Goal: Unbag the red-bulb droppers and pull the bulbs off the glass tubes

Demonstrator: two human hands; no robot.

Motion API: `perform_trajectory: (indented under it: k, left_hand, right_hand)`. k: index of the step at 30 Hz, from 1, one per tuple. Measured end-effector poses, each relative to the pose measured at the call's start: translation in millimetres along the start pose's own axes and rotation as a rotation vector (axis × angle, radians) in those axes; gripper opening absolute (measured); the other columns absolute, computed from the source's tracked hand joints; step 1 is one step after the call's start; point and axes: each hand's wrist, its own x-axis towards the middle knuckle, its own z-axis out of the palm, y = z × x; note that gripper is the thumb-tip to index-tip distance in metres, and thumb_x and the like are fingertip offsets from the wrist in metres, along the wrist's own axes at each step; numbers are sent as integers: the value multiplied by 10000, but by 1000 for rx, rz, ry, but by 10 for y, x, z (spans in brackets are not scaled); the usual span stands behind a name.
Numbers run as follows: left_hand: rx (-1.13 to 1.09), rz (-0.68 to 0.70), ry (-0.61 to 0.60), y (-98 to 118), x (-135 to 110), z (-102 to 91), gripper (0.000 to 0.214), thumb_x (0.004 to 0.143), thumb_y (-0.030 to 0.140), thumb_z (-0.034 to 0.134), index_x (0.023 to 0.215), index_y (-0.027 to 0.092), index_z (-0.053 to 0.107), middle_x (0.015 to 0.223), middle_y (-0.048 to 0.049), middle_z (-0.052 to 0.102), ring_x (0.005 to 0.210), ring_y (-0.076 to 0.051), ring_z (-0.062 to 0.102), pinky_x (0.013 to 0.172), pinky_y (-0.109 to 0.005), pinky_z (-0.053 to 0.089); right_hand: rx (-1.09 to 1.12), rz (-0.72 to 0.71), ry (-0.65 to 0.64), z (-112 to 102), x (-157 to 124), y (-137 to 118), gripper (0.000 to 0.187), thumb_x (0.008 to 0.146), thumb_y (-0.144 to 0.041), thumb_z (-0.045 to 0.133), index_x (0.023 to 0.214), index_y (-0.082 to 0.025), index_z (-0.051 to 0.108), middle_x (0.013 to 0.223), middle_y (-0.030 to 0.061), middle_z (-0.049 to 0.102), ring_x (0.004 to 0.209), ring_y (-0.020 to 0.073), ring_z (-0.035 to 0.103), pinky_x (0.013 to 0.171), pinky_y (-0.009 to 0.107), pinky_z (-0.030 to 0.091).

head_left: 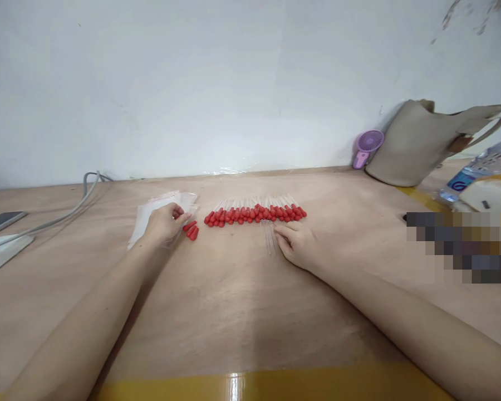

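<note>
My left hand (167,223) rests over clear plastic bags, its fingers loosely curved and apart beside a few loose red rubber bulbs (192,231). Whether a fingertip touches the nearest bulb is hard to see. My right hand (298,242) lies on the table with thumb and fingers closed at the top of a small group of thin clear glass tubes (268,238); they seem to pinch the rightmost tube. Beyond both hands stretches a row of droppers (254,213), red bulbs towards me and clear stems pointing to the wall.
Plastic bags (144,214) lie under my left wrist. A grey cable (62,216) and a dark phone-like slab (2,223) are at far left. At right stand a purple hand fan (368,143), a beige bag (413,147) and a water bottle (463,178) against the wall side.
</note>
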Motion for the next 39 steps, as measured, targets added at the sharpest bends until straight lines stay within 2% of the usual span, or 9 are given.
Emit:
perform_trajectory:
  k: [6,12,17,21,24,28,34,36,39]
  left_hand:
    - [-32,121,-7,50,-12,35,240,745,450,512,744,218,574,751,-30,644,693,-194,582,631,-285,412]
    - [75,201,-55,99,-28,14,251,747,443,499,693,208,571,728,-48,647,687,-208,581,610,-291,397]
    - [106,189,-9,99,-26,-5,256,773,420,467,675,210,576,696,-52,637,672,-213,571,603,-299,385]
    - [77,158,116,175,-68,-47,253,772,428,485,703,205,583,749,-45,627,693,-202,563,621,-294,383]
    - [42,209,191,315,-155,-71,237,784,411,491,728,203,590,757,-33,610,720,-194,552,633,-289,384]
    - [-52,446,248,624,-321,-24,208,806,361,507,746,187,605,761,-36,586,783,-188,530,715,-294,397]
    - [-88,743,126,1201,-353,234,259,820,405,511,923,189,611,875,-56,568,861,-207,508,793,-332,391]
    - [-72,796,92,1350,-275,327,304,823,418,508,1013,198,595,927,-63,567,898,-216,503,820,-342,382]
    - [-19,795,58,1492,-155,433,329,852,415,461,1081,213,583,938,-72,566,905,-226,501,807,-356,376]
  right_hand:
    - [53,-50,-90,-56,20,-68,205,815,-322,507,871,-154,611,718,48,529,686,161,482,657,278,385]
    - [52,-54,-128,-94,21,-90,282,818,-403,504,893,-154,613,773,67,528,727,179,489,679,301,401]
    - [50,-50,-138,-105,21,-94,317,815,-442,500,915,-164,616,807,77,531,767,196,494,713,326,419]
    - [52,-44,-168,-119,22,-93,356,816,-471,491,958,-167,612,831,82,532,789,201,496,729,337,421]
    - [63,-40,-181,-153,20,-96,383,813,-484,493,999,-168,603,868,86,532,814,203,497,751,343,420]
    - [76,-33,-206,-210,20,-93,480,772,-540,528,1079,-173,575,916,89,533,832,207,502,767,355,417]
    - [132,-8,-255,-204,50,-44,680,697,-645,548,1199,-191,486,1003,102,555,894,231,519,791,380,408]
    - [141,-14,-272,-177,68,-22,710,684,-670,537,1209,-197,478,1036,108,558,927,242,516,809,393,398]
    - [130,-44,-283,-134,97,9,703,681,-680,528,1196,-202,497,1034,108,564,944,245,509,827,405,382]
